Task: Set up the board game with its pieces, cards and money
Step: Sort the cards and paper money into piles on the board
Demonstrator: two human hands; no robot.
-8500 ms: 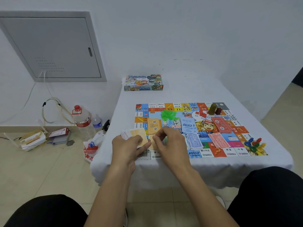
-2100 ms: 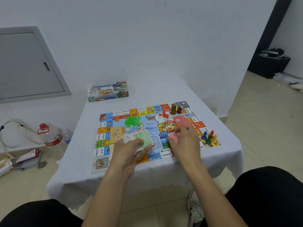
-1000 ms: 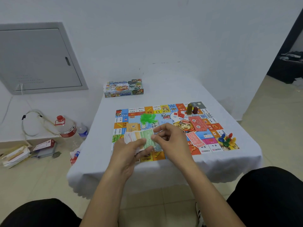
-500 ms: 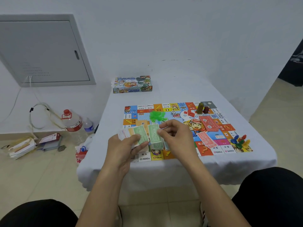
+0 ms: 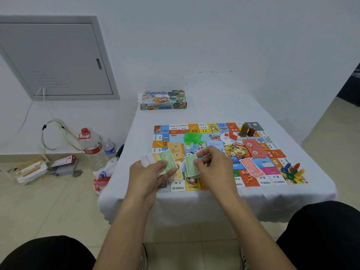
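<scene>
White cloth covers the bench (image 5: pixel 224 114), and the board (image 5: pixel 218 152) lies flat on its near half. The left hand (image 5: pixel 150 176) grips a fanned wad of money (image 5: pixel 159 159), a green note on top, held over the board's near left corner. The right hand (image 5: pixel 214 168) pinches a green note (image 5: pixel 190 163) by its right edge, directly over a green pile (image 5: pixel 192 172) lying on the board near its front edge.

Orange notes (image 5: pixel 177 152) sit on the board just beyond the left hand. Two red stacks (image 5: pixel 253 149) lie on the right half, one farther, one nearer. Green houses (image 5: pixel 191 138) are heaped at the board's centre left, with red bits (image 5: pixel 230 135) and a die (image 5: pixel 211 135) to their right. Two upright blocks (image 5: pixel 246 130), one olive and one dark red, stand at the far right corner. Coloured pawns (image 5: pixel 291 170) cluster at the near right corner.

The box (image 5: pixel 163 100) rests at the bench's far left edge, well apart from the board. On the floor to the left stand a large bottle (image 5: pixel 91 147) and a small one beside it, near some papers (image 5: pixel 33 170). A grey panel (image 5: pixel 56 59) is set in the wall.
</scene>
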